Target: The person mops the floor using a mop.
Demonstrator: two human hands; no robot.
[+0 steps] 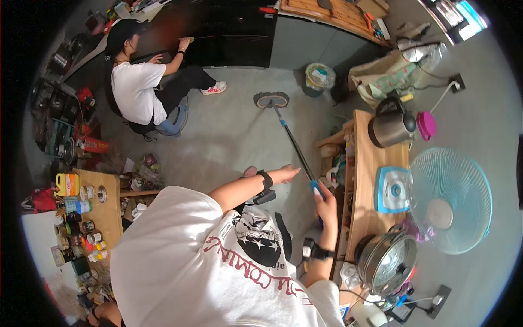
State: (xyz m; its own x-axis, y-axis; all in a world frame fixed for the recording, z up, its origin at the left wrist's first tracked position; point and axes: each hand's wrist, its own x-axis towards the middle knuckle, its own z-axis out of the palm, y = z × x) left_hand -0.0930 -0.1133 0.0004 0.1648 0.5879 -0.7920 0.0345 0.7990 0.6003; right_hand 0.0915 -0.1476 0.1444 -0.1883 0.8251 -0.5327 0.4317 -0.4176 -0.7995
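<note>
The right hand [326, 204] is closed around the blue grip of a mop [295, 143], whose dark pole slants up and away to the left. The mop's flat grey head [271, 100] rests on the grey floor [229, 131], well ahead of the person. The left hand [285, 174] reaches across just beside the pole, apart from it, with nothing visible in its grasp; how wide its fingers stand I cannot tell.

A bin [320, 79] with a bag in it stands near the mop head, to its right. At the upper left a co-worker [139, 90] in a white shirt and dark cap sits low, one hand raised to a dark cabinet [234, 35].

On the person's right, a wooden tabletop [364, 174] carries a steel kettle [388, 126], a blue and white device [393, 189] and a lidded pot [388, 264]. A blue fan [439, 213] stands beside them.
</note>
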